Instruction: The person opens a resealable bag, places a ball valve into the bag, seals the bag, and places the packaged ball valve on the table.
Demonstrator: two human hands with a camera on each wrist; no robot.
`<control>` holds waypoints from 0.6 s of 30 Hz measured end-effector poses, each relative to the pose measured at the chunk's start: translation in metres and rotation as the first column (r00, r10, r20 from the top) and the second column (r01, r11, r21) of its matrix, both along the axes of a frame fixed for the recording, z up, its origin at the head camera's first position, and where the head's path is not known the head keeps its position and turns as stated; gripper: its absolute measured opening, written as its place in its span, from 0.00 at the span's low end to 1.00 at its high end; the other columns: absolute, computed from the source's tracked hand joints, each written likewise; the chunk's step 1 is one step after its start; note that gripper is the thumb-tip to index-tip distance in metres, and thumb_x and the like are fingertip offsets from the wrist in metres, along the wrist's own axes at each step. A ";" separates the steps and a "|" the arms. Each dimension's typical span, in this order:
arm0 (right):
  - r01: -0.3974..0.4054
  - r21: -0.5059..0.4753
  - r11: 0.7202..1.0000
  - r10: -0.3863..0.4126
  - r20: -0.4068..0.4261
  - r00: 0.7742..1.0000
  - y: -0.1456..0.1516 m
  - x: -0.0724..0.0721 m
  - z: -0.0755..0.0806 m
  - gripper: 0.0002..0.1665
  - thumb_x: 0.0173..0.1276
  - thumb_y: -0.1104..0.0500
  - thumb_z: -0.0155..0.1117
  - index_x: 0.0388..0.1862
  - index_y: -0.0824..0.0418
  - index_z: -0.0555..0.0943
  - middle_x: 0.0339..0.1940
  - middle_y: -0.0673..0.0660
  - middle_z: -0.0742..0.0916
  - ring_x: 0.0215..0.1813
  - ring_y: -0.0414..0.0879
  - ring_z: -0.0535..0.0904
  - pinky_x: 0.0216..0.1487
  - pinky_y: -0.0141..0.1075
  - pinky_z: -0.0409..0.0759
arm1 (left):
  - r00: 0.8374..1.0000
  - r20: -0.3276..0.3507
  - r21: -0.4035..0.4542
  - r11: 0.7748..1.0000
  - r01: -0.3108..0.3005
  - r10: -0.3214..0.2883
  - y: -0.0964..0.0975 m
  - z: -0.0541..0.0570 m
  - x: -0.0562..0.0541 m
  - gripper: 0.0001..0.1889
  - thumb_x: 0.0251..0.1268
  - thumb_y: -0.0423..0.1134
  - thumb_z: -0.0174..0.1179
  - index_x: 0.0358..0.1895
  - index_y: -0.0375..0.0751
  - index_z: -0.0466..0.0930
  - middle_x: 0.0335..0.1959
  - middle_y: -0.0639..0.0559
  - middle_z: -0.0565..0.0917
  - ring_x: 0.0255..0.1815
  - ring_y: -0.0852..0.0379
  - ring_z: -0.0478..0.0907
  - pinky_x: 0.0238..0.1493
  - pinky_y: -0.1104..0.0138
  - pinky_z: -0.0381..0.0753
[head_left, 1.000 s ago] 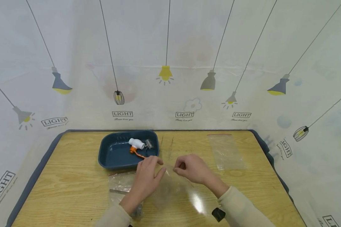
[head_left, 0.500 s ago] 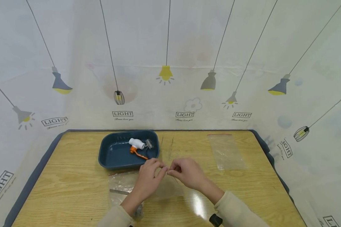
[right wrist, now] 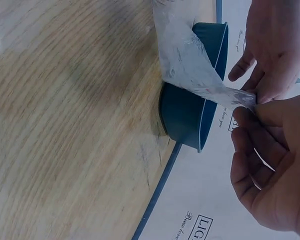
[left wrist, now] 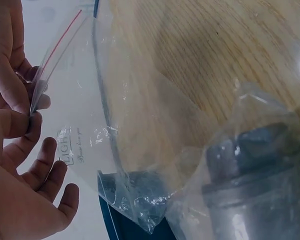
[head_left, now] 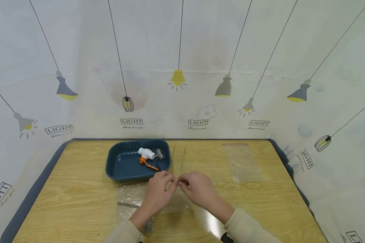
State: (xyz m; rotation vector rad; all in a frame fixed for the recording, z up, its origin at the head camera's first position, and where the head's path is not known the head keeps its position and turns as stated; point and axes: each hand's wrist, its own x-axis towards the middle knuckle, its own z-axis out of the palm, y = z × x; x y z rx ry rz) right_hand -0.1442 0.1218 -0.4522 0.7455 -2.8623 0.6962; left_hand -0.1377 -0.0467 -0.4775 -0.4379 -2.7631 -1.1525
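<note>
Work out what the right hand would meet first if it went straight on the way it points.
Beyond the plastic bag it pinches, the right hand would probably meet the left hand first; the two look very close together, though depth is hard to judge.

We see a clear plastic bag [left wrist: 115, 115], thin and wrinkled, with a red line [left wrist: 65, 32] along its mouth edge. It hangs from there, the edge pinched between the fingertips of the left hand [head_left: 160, 189] and the right hand [head_left: 199, 189] — bunched narrow at that spot, spreading wider below. Glints cross the film, and one low corner crumples — whether the mouth is sealed, we cannot tell.
</note>
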 end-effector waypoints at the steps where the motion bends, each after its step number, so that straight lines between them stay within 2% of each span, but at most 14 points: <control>1: 0.006 0.000 1.000 -0.006 -0.006 1.000 -0.001 0.000 -0.001 0.04 0.67 0.55 0.66 0.35 0.49 0.87 0.28 0.43 0.87 0.27 0.32 0.77 0.28 0.26 0.73 | 1.000 -0.002 -0.005 1.000 0.005 -0.005 -0.001 0.000 0.000 0.07 0.67 0.41 0.59 0.29 0.53 0.81 0.41 0.54 0.82 0.52 0.50 0.76 0.51 0.49 0.71; 7: -0.007 0.021 1.000 0.008 -0.043 0.999 -0.003 0.000 -0.004 0.06 0.63 0.58 0.65 0.30 0.48 0.86 0.23 0.41 0.84 0.25 0.31 0.73 0.26 0.25 0.70 | 0.995 -0.085 -0.100 0.994 0.042 -0.050 -0.003 -0.004 0.001 0.06 0.65 0.40 0.60 0.28 0.51 0.81 0.42 0.53 0.81 0.51 0.50 0.75 0.51 0.48 0.72; 10: -0.035 0.058 0.998 0.040 -0.103 0.994 -0.002 0.000 -0.005 0.08 0.60 0.60 0.64 0.25 0.47 0.83 0.20 0.39 0.80 0.23 0.31 0.69 0.25 0.25 0.66 | 0.990 -0.121 -0.143 0.988 0.052 -0.069 -0.003 -0.005 0.002 0.07 0.63 0.40 0.60 0.26 0.51 0.80 0.42 0.53 0.80 0.51 0.50 0.75 0.51 0.48 0.72; 15: -0.038 0.129 0.991 0.067 -0.228 0.971 0.000 -0.002 -0.008 0.15 0.60 0.63 0.63 0.18 0.48 0.74 0.14 0.41 0.70 0.19 0.34 0.60 0.23 0.26 0.56 | 0.989 -0.116 -0.189 0.980 0.069 -0.092 -0.003 0.000 0.004 0.09 0.59 0.39 0.60 0.22 0.54 0.76 0.41 0.56 0.78 0.51 0.52 0.74 0.54 0.48 0.71; 18: -0.021 0.135 0.991 0.051 -0.224 0.973 0.000 -0.001 -0.009 0.12 0.63 0.61 0.64 0.21 0.48 0.77 0.16 0.41 0.73 0.19 0.34 0.63 0.23 0.26 0.60 | 0.991 -0.109 -0.202 0.978 0.053 -0.076 -0.002 0.002 0.005 0.09 0.60 0.40 0.59 0.22 0.55 0.75 0.42 0.55 0.78 0.51 0.52 0.74 0.54 0.49 0.71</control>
